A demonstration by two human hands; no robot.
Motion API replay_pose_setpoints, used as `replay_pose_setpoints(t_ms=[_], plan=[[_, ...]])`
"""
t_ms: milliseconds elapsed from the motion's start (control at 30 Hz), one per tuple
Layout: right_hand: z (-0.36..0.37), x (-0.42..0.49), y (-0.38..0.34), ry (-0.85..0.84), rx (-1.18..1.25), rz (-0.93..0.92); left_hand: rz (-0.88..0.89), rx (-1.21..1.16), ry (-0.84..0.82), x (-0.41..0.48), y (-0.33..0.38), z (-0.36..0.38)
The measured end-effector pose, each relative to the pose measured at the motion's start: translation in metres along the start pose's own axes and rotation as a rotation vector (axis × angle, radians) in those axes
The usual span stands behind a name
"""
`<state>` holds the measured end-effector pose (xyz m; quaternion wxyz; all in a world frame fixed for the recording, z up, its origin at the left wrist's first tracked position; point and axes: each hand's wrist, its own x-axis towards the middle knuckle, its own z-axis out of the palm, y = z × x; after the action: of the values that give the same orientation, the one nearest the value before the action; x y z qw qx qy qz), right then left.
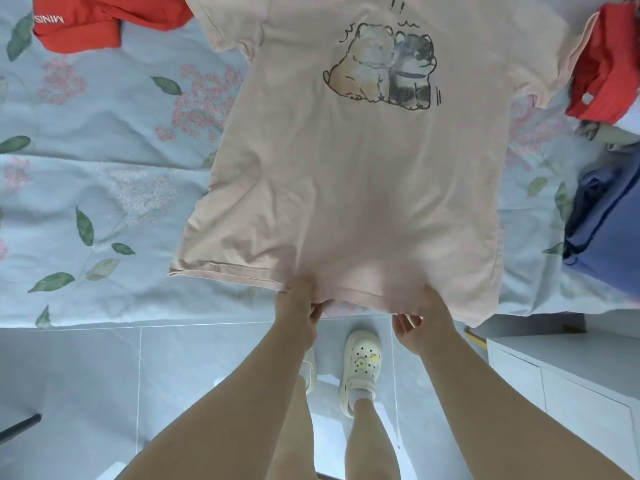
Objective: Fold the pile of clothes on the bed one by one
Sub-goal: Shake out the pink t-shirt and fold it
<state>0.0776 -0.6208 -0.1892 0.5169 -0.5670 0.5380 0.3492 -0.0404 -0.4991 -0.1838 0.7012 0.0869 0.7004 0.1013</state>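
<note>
One bed [86, 150]: pale blue floral cover, filling the far half of the view.
Pink T-shirt [346, 202]: spread flat on the bed at centre, bear print up, collar far, hem at the near edge.
Blue garment [602, 220]: bunched on the bed, right of the T-shirt.
Left red garment [104, 19]: crumpled, far left.
Right red garment [609, 64]: crumpled, far right, touching a sleeve.
Left hand [301, 306]: fingers curled round the hem, pinching it.
Right hand [422, 317]: fingers pinching the hem, tips curled under the cloth.
</note>
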Motion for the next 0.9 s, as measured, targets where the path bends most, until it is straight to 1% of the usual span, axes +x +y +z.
replay_pose_setpoints(t_ms=[100, 167, 267, 367, 433, 500, 533, 567, 600, 633, 667, 700, 733, 767, 800, 833, 867, 900], plan=[[-0.015, 0.009, -0.016, 0.014, 0.080, -0.006, -0.077, 0.172, -0.124, -0.007, -0.018, 0.012], [-0.025, 0.014, -0.030, 0.029, 0.133, -0.014, -0.092, 0.301, -0.135, -0.009, -0.028, 0.021], [-0.039, 0.020, -0.050, 0.044, 0.120, -0.024, -0.066, 0.353, -0.014, -0.009, -0.035, 0.025], [-0.056, 0.028, -0.056, 0.161, 0.088, -0.038, -0.015, 0.383, 0.110, -0.010, -0.038, 0.021], [-0.065, 0.027, -0.057, 0.200, 0.066, -0.085, 0.012, 0.411, 0.161, -0.012, -0.039, 0.019], [-0.070, 0.025, -0.057, 0.220, -0.025, -0.141, 0.032, 0.411, 0.218, -0.017, -0.041, 0.022], [-0.070, 0.026, -0.057, 0.252, -0.076, -0.196, 0.064, 0.423, 0.263, -0.019, -0.043, 0.024], [-0.072, 0.025, -0.058, 0.300, -0.115, -0.269, 0.135, 0.497, 0.341, -0.020, -0.044, 0.025], [-0.072, 0.024, -0.059, 0.344, -0.172, -0.336, 0.253, 0.620, 0.413, -0.023, -0.047, 0.028], [-0.072, 0.023, -0.061, 0.388, -0.243, -0.398, 0.413, 0.764, 0.453, -0.028, -0.050, 0.032], [-0.072, 0.020, -0.063, 0.425, -0.341, -0.477, 0.600, 0.911, 0.450, -0.035, -0.053, 0.038], [-0.069, 0.014, -0.063, 0.434, -0.490, -0.575, 0.795, 1.069, 0.409, -0.037, -0.055, 0.043], [-0.066, 0.009, -0.064, 0.400, -0.669, -0.712, 0.945, 1.258, 0.335, -0.037, -0.057, 0.048], [-0.060, 0.004, -0.061, 0.317, -0.880, -0.871, 1.006, 1.477, 0.239, -0.031, -0.057, 0.050], [-0.054, 0.001, -0.057, 0.192, -1.110, -0.993, 0.985, 1.686, 0.147, -0.025, -0.056, 0.052], [-0.048, 0.001, -0.051, 0.049, -1.339, -1.057, 0.913, 1.861, 0.064, -0.017, -0.054, 0.052], [-0.041, 0.002, -0.045, -0.074, -1.549, -1.070, 0.843, 1.974, 0.007, -0.013, -0.053, 0.051], [-0.037, 0.005, -0.040, -0.153, -1.718, -1.051, 0.808, 2.024, -0.020, -0.010, -0.052, 0.048]])
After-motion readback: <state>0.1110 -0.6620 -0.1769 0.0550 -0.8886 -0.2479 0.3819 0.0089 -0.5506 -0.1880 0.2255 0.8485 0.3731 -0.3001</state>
